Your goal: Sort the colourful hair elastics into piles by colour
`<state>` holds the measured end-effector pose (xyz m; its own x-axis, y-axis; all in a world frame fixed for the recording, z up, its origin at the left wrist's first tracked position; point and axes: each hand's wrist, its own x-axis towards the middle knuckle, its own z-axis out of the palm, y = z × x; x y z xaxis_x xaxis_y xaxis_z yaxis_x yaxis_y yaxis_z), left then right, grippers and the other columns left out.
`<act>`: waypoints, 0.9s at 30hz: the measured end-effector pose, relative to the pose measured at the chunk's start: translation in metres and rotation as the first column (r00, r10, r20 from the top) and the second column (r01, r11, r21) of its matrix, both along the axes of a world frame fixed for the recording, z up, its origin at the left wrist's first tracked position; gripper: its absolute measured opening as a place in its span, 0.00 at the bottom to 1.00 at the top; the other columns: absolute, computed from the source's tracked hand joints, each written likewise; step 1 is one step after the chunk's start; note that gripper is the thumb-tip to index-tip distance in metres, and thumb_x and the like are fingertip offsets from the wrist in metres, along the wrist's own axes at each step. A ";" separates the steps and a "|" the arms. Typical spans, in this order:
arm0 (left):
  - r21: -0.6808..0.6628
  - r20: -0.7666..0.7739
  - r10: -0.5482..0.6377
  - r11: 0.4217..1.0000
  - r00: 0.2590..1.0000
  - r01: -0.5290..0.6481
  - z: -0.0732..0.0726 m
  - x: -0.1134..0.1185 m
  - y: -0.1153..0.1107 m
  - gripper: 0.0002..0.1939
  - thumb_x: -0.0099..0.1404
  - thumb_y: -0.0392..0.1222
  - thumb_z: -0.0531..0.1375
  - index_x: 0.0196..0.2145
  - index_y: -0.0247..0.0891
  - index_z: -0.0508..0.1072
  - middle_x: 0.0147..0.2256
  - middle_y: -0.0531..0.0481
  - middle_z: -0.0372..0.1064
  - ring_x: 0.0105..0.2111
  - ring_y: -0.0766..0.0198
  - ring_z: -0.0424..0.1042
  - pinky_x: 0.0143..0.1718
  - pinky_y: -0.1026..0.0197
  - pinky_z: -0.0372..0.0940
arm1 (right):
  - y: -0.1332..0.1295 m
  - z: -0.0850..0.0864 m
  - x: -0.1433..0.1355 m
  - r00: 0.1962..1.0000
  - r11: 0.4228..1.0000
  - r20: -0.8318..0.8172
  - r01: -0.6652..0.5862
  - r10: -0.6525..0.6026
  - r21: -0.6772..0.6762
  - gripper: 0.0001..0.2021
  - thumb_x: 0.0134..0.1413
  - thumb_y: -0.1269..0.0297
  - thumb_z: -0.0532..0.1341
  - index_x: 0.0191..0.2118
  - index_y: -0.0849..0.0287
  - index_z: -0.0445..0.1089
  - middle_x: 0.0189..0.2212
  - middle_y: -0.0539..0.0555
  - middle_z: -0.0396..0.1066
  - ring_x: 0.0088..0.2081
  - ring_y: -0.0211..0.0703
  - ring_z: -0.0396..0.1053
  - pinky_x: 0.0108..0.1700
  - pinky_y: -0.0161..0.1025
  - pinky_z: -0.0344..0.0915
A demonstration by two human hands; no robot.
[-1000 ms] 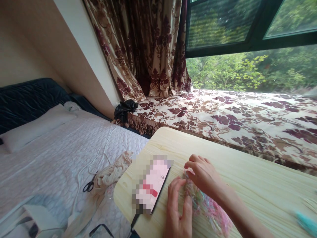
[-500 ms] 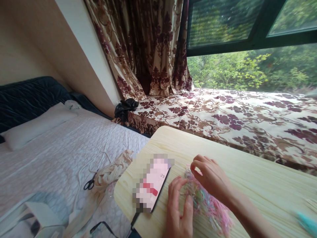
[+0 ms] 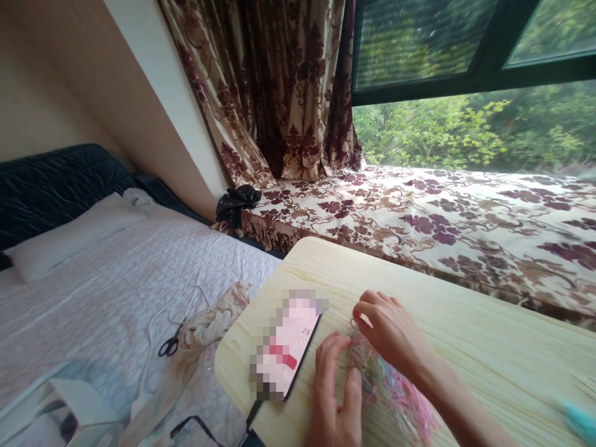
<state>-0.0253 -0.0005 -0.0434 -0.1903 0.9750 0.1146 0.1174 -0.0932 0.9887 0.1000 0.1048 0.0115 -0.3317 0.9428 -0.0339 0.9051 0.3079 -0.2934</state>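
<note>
A loose heap of shiny pastel strands [image 3: 398, 388], pink, green and clear, lies on the pale wooden table [image 3: 465, 316]. My left hand [image 3: 336, 385] rests at the heap's left side, its fingers curved and its thumb apart from them, holding nothing. Over the heap's far end is my right hand [image 3: 384, 320], thumb and index finger pinched together. At those fingertips shows a bit of strand or a small loop. A phone [image 3: 286, 347] with a pink screen, partly pixelated, lies left of my left hand.
A turquoise object [image 3: 580, 422] sits at the table's right. On the bed [image 3: 112, 273] at left are scissors [image 3: 168, 346], beige cloth [image 3: 214, 320], white cables and a white box [image 3: 79, 410]. A floral-covered ledge [image 3: 442, 211] runs behind the table.
My right hand has shifted slightly to the left with its fingers pinched closer. My left hand has barely moved, and the strands near the fingertips lie a little differently.
</note>
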 end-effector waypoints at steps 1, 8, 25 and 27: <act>-0.002 -0.004 -0.004 1.000 1.000 0.004 0.000 0.000 0.000 0.19 0.71 0.47 0.52 0.53 0.38 0.71 0.57 0.40 0.66 0.61 0.54 0.62 0.64 0.52 0.57 | -0.002 0.001 0.005 1.000 1.000 -0.029 0.007 -0.007 0.004 0.11 0.59 0.70 0.56 0.32 0.56 0.76 0.38 0.56 0.76 0.41 0.46 0.71 0.43 0.42 0.59; 0.012 -0.025 -0.003 1.000 1.000 0.003 0.001 0.000 0.000 0.18 0.71 0.47 0.53 0.53 0.38 0.71 0.56 0.40 0.67 0.60 0.53 0.63 0.64 0.51 0.57 | -0.017 0.002 0.034 0.972 0.992 -0.202 0.124 -0.122 -0.004 0.13 0.57 0.64 0.53 0.30 0.54 0.75 0.28 0.51 0.78 0.31 0.43 0.73 0.34 0.38 0.63; 0.118 -0.095 -0.016 0.993 0.995 0.028 -0.005 -0.001 0.001 0.15 0.71 0.44 0.52 0.51 0.41 0.73 0.54 0.41 0.68 0.58 0.55 0.65 0.62 0.49 0.59 | -0.035 -0.010 0.060 0.827 0.961 -0.500 0.272 -0.258 -0.047 0.11 0.48 0.55 0.58 0.28 0.52 0.75 0.28 0.54 0.78 0.31 0.47 0.74 0.36 0.42 0.69; 0.120 -0.097 -0.013 0.992 0.995 0.025 -0.006 -0.001 0.002 0.15 0.71 0.44 0.52 0.51 0.41 0.73 0.54 0.42 0.68 0.58 0.55 0.66 0.62 0.49 0.60 | -0.036 -0.008 0.061 0.818 0.958 -0.507 0.281 -0.271 -0.059 0.12 0.49 0.55 0.58 0.28 0.53 0.76 0.28 0.54 0.78 0.30 0.46 0.74 0.35 0.41 0.69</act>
<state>-0.0262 0.0010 -0.0491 -0.1544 0.9562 0.2486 0.2083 -0.2144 0.9543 0.1613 0.0688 0.0032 -0.0236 0.9962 0.0837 0.6800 0.0773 -0.7291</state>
